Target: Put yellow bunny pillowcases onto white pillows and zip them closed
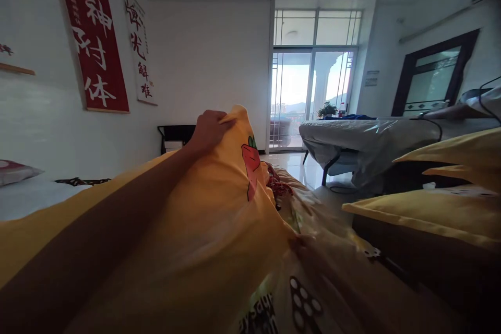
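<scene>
My left hand (213,128) reaches forward from the lower left, its fingers closed on the raised edge of a large yellow cloth (211,209). The cloth hangs in folds from this grip and spreads toward me and off to the left. A red carrot print with green leaves (250,167) shows near its right side. Beside and below the cloth lies clear plastic wrapping (332,250), with printed lettering and white dots near the bottom. My right hand does not show; the lower right is dark.
Yellow pillow-like pieces (426,214) are stacked at the right. Behind them stands a table under a plastic-covered white cloth (336,133). A glass door (291,94) is at the back, a potted plant (327,109) near it. Red and white scrolls (96,42) hang on the left wall.
</scene>
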A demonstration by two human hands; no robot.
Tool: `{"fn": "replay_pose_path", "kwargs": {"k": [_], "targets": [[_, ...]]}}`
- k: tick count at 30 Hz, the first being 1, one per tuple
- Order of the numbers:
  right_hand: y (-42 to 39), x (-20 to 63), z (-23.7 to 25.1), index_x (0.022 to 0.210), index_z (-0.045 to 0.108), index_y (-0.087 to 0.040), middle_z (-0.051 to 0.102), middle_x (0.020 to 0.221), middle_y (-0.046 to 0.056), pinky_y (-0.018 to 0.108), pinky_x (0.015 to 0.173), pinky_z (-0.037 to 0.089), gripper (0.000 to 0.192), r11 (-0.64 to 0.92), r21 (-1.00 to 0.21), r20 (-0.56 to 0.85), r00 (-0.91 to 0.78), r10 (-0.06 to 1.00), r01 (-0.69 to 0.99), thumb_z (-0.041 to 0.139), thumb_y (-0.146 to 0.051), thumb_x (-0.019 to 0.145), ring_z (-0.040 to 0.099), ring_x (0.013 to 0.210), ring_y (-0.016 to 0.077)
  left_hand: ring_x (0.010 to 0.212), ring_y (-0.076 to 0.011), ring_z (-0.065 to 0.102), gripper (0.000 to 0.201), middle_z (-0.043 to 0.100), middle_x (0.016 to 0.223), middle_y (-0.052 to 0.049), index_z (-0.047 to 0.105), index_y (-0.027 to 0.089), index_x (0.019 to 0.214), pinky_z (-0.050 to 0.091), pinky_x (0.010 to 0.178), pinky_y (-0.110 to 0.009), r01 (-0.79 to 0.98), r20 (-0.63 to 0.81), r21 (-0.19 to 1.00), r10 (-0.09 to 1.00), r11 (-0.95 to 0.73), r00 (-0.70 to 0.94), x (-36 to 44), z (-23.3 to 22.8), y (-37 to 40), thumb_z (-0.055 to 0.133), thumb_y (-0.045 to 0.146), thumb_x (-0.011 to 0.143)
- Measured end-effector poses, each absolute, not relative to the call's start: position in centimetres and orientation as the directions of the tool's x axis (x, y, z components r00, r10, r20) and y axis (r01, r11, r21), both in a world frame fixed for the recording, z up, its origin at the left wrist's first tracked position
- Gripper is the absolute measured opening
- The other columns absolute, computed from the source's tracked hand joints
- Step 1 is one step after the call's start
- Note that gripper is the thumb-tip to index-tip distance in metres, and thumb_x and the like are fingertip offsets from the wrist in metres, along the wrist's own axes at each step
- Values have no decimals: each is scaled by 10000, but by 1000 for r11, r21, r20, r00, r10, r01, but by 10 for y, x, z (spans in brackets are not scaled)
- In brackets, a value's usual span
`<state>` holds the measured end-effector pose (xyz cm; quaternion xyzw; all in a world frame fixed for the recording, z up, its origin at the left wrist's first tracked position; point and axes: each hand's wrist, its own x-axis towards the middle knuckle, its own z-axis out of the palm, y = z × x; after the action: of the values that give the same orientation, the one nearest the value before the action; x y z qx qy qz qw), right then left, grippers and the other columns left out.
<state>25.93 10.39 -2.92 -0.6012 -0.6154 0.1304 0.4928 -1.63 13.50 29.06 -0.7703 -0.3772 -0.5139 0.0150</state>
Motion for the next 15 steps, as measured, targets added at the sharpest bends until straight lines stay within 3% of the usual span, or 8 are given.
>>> {"fn": "replay_pose_path", "kwargs": {"k": [2, 4, 5, 6, 7, 8, 10, 15], "targets": [[95, 252, -7, 790, 689, -206, 655, 751, 118, 394, 631, 454, 357, 232, -694, 547, 290, 785, 681, 520, -517, 745, 599, 760, 285, 534, -77, 268, 412, 273, 530, 46, 316, 170, 528, 170, 541, -264, 574, 795, 410, 586, -709, 156, -15, 287, 140, 585, 297, 813], [76, 229, 19, 1076, 648, -189, 640, 1067, 160, 451, 821, 425, 378, 273, -522, 741, 272, 614, 808, 496, -408, 807, 553, 1035, 316, 529, -80, 281, 411, 274, 522, 46, 336, 170, 518, 176, 542, -265, 581, 781, 419, 603, -698, 161, -9, 283, 144, 598, 296, 809], [65, 213, 33, 1142, 616, -175, 612, 1146, 171, 462, 881, 395, 394, 325, -356, 848, 156, 507, 876, 493, -376, 827, 526, 1094, 316, 530, -84, 289, 403, 279, 520, 46, 354, 169, 514, 181, 544, -265, 589, 770, 416, 613, -693, 178, -4, 281, 145, 604, 293, 805], [54, 195, 46, 1157, 603, -188, 612, 1148, 158, 440, 899, 384, 367, 405, -194, 885, -19, 465, 894, 496, -348, 845, 529, 1080, 292, 534, -88, 299, 383, 294, 522, 45, 384, 167, 517, 188, 548, -263, 598, 757, 411, 623, -688, 196, 1, 278, 146, 607, 292, 804], [44, 178, 57, 1146, 599, -213, 633, 1087, 124, 388, 860, 396, 326, 528, -21, 845, -268, 463, 849, 492, -325, 858, 554, 997, 248, 539, -92, 309, 357, 317, 528, 42, 422, 166, 528, 196, 552, -261, 605, 745, 406, 631, -685, 215, 5, 275, 147, 606, 296, 805], [35, 162, 67, 1131, 595, -224, 642, 1045, 100, 359, 847, 394, 296, 619, 77, 772, -439, 459, 781, 498, -315, 866, 559, 957, 222, 544, -96, 318, 333, 342, 537, 40, 459, 164, 546, 203, 555, -259, 610, 737, 399, 636, -684, 231, 10, 270, 147, 604, 307, 810], [24, 141, 79, 1080, 591, -203, 644, 994, 80, 343, 859, 384, 236, 695, 133, 675, -578, 458, 707, 512, -304, 881, 550, 934, 206, 547, -100, 331, 317, 383, 553, 33, 510, 162, 575, 210, 556, -256, 622, 722, 395, 647, -676, 245, 16, 261, 150, 604, 344, 817], [13, 148, 69, 861, 604, -205, 657, 905, 32, 336, 880, 373, 136, 697, 93, 538, -625, 565, 711, 586, -339, 873, 571, 880, 184, 546, -112, 396, 354, 447, 551, 18, 562, 162, 608, 220, 533, -255, 645, 660, 381, 684, -662, 311, 22, 240, 163, 580, 430, 838]]}}
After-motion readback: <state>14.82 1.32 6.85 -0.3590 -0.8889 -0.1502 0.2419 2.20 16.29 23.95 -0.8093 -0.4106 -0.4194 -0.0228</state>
